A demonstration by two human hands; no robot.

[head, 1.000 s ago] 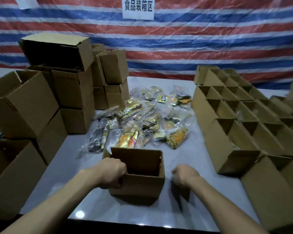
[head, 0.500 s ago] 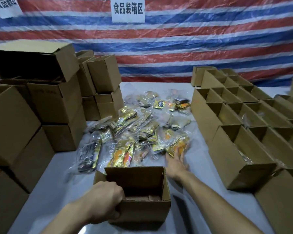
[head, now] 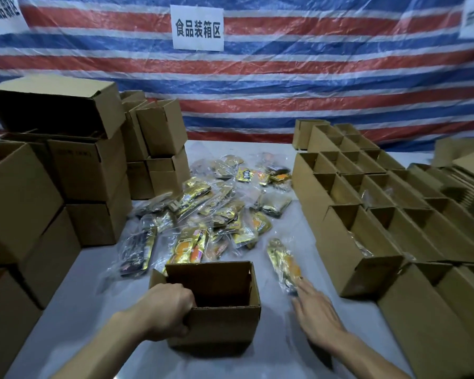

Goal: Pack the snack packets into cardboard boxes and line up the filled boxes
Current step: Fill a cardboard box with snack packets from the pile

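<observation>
An open cardboard box stands on the table in front of me, and I see nothing inside it. My left hand grips its near left rim, fingers curled over the edge. Just right of the box, my right hand pinches the near end of a gold and orange snack packet in clear wrap. The packet points away from me and looks blurred. A pile of snack packets lies spread behind the box.
Stacked empty cardboard boxes wall off the left side. Rows of open boxes fill the right, some holding packets. A striped tarp with a paper sign hangs behind. Bare table shows between pile and rows.
My right hand reached to the near right edge of the pile, took a gold packet and drew it back beside the box. My left hand kept its hold on the box rim.
</observation>
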